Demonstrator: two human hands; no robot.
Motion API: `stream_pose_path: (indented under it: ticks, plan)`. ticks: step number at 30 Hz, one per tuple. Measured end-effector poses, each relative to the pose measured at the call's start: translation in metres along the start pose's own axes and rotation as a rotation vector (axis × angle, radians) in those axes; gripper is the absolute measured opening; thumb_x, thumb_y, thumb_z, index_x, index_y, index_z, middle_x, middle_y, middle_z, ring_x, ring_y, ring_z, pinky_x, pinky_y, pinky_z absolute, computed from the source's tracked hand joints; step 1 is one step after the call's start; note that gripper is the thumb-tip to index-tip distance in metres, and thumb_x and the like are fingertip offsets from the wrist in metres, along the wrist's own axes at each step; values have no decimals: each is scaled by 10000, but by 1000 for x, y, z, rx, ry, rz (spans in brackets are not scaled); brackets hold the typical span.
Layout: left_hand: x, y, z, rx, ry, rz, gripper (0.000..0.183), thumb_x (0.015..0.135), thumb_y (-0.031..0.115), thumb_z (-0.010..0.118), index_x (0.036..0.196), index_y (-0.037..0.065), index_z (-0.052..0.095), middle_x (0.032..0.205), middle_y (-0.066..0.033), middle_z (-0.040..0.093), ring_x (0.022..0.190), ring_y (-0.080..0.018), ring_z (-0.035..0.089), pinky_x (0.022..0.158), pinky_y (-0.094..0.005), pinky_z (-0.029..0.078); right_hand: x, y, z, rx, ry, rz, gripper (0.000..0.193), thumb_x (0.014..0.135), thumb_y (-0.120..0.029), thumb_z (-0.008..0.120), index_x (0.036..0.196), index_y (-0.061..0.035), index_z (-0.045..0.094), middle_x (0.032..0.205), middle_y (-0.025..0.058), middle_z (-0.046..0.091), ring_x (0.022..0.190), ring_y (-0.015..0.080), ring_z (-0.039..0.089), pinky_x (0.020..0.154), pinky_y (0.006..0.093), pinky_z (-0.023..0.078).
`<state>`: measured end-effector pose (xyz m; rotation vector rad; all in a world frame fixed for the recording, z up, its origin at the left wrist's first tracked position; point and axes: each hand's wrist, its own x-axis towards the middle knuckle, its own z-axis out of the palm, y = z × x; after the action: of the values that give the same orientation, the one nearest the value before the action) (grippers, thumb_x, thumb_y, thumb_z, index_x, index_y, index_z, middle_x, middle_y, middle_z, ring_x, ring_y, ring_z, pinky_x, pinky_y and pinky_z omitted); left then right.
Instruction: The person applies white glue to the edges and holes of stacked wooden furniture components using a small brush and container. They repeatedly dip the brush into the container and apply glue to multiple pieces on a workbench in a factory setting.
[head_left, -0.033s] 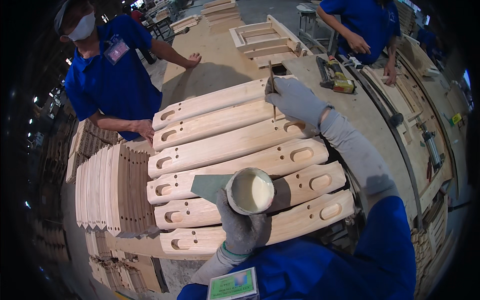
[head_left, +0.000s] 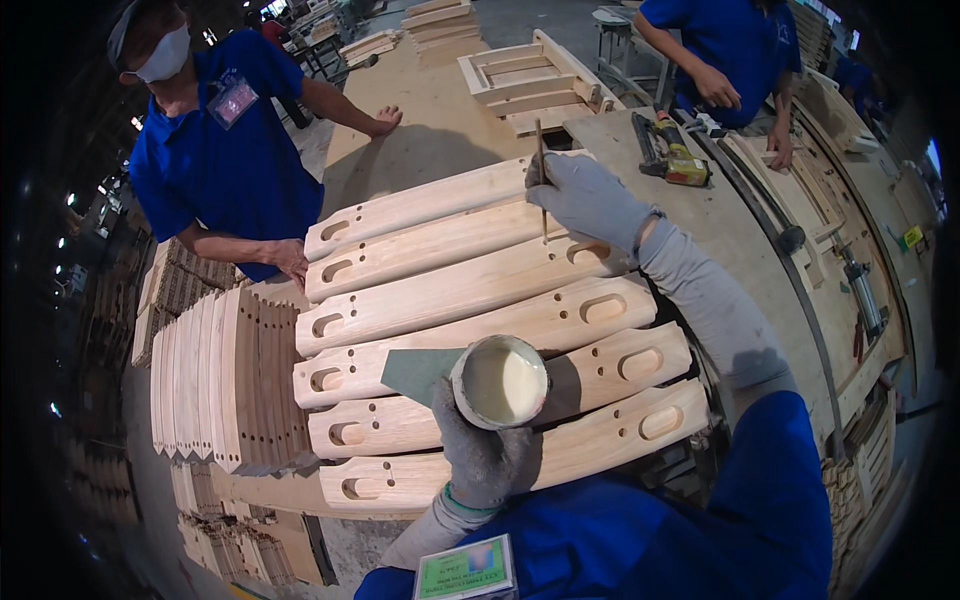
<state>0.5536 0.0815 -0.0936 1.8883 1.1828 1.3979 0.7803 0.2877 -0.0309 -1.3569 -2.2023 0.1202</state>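
Note:
My left hand (head_left: 480, 455), in a grey glove, is wrapped round a small cup (head_left: 459, 392) of creamy liquid (head_left: 515, 383). A flat dark-green sheet (head_left: 415, 372) sticks out to the left beside the cup; whether the hand also grips it is hidden. My right hand (head_left: 592, 203), gloved too, pinches a thin stick (head_left: 540, 142) held upright. Its lower tip is at the right end of a pale wooden slat (head_left: 440, 288), close to the holes there. Several such curved slats lie side by side beneath both hands, each with oval slots and small round holes at its ends.
More slats stand stacked at left (head_left: 235, 380). Beside them a masked co-worker (head_left: 235, 150) rests a hand on the board (head_left: 430, 130). Beyond lie a wooden frame (head_left: 535, 80) and a yellow-black nail gun (head_left: 675, 160). Another co-worker (head_left: 735, 60) handles wooden parts at far right.
My right hand and the stick have shifted very slightly to the left. The cup, the slats and my left hand look the same.

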Motion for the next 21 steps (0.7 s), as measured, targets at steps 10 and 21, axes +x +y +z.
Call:
stream_pose_path:
  ticks: [10,21]
  plan:
    - [9,9,-9,25,-20,-22,738,827,123,595,1347,-126,134,1281,-240,422,1193,-309,449,1010,-373,338,-24,-47,-53,580,119,347,205,841,-169,612,965,-7,591,850,105,636,741,173,618,712,283,506]
    - [8,12,-19,65,146,158,1007,685,110,801,1407,0,108,1321,-209,369,1204,-313,449,1025,-418,364,-136,-154,-73,1320,-9,181,203,625,165,679,762,43,594,838,215,648,794,290,667,657,372,571]
